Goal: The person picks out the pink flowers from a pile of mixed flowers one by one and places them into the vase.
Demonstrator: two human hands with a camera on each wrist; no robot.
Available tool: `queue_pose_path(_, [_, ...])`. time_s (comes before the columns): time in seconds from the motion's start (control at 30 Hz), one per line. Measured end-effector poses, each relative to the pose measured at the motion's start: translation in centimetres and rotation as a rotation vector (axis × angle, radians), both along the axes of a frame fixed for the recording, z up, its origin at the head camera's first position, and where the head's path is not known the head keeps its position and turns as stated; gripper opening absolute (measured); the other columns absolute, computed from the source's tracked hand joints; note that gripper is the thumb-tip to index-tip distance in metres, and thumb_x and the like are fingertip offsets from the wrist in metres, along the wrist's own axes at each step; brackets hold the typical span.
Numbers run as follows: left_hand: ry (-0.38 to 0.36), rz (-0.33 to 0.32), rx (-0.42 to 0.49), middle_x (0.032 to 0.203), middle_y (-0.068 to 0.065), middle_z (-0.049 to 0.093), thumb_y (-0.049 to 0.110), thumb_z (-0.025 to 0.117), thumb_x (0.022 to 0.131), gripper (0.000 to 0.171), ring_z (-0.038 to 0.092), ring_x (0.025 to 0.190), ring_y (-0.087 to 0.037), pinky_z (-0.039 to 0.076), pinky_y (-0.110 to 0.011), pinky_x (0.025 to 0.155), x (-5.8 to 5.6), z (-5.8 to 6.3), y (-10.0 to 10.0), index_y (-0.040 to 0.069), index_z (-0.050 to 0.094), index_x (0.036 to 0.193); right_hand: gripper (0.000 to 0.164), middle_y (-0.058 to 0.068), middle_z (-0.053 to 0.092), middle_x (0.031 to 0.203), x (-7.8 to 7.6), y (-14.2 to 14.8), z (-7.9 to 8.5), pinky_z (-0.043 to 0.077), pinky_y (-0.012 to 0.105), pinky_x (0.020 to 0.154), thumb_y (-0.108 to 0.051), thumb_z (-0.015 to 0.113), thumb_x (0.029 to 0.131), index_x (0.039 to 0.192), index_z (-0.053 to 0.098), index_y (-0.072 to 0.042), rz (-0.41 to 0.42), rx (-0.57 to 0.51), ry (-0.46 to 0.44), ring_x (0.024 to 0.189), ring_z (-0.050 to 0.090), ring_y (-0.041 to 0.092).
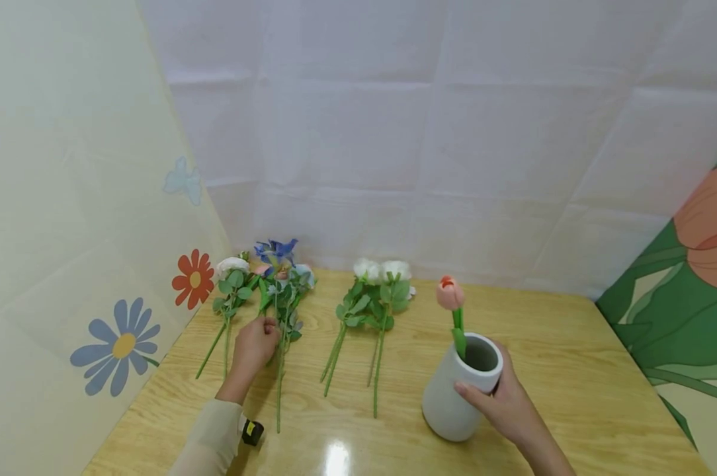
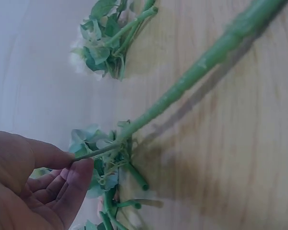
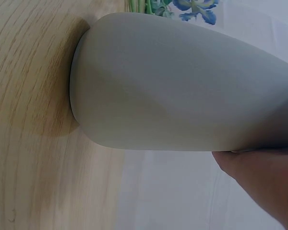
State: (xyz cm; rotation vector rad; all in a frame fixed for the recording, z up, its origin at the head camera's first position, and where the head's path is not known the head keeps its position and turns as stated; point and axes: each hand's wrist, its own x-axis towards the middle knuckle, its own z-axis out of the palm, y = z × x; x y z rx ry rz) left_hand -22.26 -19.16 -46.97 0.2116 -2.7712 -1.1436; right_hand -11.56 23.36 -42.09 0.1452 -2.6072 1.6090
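Note:
On the left of the head view my left hand (image 1: 256,342) reaches into a cluster of artificial flowers with a blue flower (image 1: 277,250) at its top. The left wrist view shows thumb and fingertips pinching a thin side shoot of a long green flower stem (image 2: 182,87); which bloom it carries is hidden. My right hand (image 1: 509,404) holds a whitish vase (image 1: 450,403) near its rim, thumb on the front. One pink tulip (image 1: 450,294) stands in the vase, leaning on the left of the mouth. In the right wrist view the vase's base appears slightly tilted on the table.
A white flower (image 1: 233,266) with leafy stems lies at the far left. White blooms (image 1: 396,270) on long stems lie mid-table, between the hands. Cloth backdrops (image 1: 346,132) rise along the back and sides of the wooden table (image 1: 549,330).

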Motion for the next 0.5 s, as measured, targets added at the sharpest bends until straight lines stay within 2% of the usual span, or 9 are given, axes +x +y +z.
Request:
queue_pose_path(0.17, [0.02, -0.009, -0.004, 0.095, -0.011, 0.069, 0.015, 0.062, 0.098, 0.028, 0.055, 0.067, -0.018, 0.046, -0.033, 0.063, 0.2, 0.8, 0.5, -0.003, 0.067, 0.119, 0.085, 0.017, 0.047, 0.138, 0.0, 0.1, 0.1, 0.049, 0.043, 0.092, -0.012, 0.077, 0.09, 0.153, 0.02, -0.007, 0.001, 0.001, 0.01, 0.107, 0.051, 0.0])
queue_pose_path(0.37, [0.074, -0.044, -0.024, 0.091, -0.01, 0.07, 0.01, 0.062, 0.097, 0.024, 0.056, 0.063, -0.017, 0.047, -0.032, 0.06, 0.4, 1.3, 1.5, -0.004, 0.069, 0.115, 0.086, 0.017, 0.046, 0.139, 0.0, 0.1, 0.0, 0.048, 0.047, 0.095, -0.014, 0.078, 0.09, 0.153, 0.019, -0.008, -0.003, 0.003, -0.013, 0.111, 0.051, 0.009])
queue_pose_path(0.5, [0.106, -0.063, -0.034, 0.089, -0.01, 0.07, 0.008, 0.063, 0.096, 0.023, 0.057, 0.064, -0.015, 0.048, -0.03, 0.058, 0.6, 1.6, 2.3, -0.005, 0.069, 0.114, 0.086, 0.017, 0.046, 0.139, -0.1, 0.1, 0.0, 0.048, 0.046, 0.095, -0.014, 0.077, 0.09, 0.153, 0.019, -0.008, 0.0, -0.001, -0.012, 0.11, 0.051, 0.007])
